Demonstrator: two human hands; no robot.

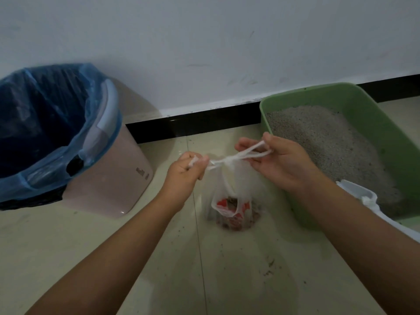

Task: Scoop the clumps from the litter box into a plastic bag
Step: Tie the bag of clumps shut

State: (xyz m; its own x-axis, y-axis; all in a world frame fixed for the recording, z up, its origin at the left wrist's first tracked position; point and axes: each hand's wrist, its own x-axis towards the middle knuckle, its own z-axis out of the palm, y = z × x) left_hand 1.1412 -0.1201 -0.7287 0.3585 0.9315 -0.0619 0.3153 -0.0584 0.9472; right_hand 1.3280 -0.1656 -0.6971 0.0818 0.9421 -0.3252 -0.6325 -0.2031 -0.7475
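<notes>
A thin white plastic bag (pixel 231 201) with red print hangs above the tiled floor between my hands, with dark clumps showing in its bottom. Its two handles are crossed into a knot at the top. My left hand (pixel 185 176) grips one handle end in a fist. My right hand (pixel 279 161) pinches the looped other handle and holds it to the right. A green litter box (pixel 372 114) full of grey litter stands at the right against the wall. A white scoop (pixel 363 198) lies in its near corner, partly behind my right forearm.
A pink waste bin (pixel 118 178) lined with a blue bag (pixel 41 123) stands at the left by the wall. A black skirting board (pixel 193 123) runs along the wall. Scattered litter grains (pixel 269 267) lie on the beige floor tiles in front of me.
</notes>
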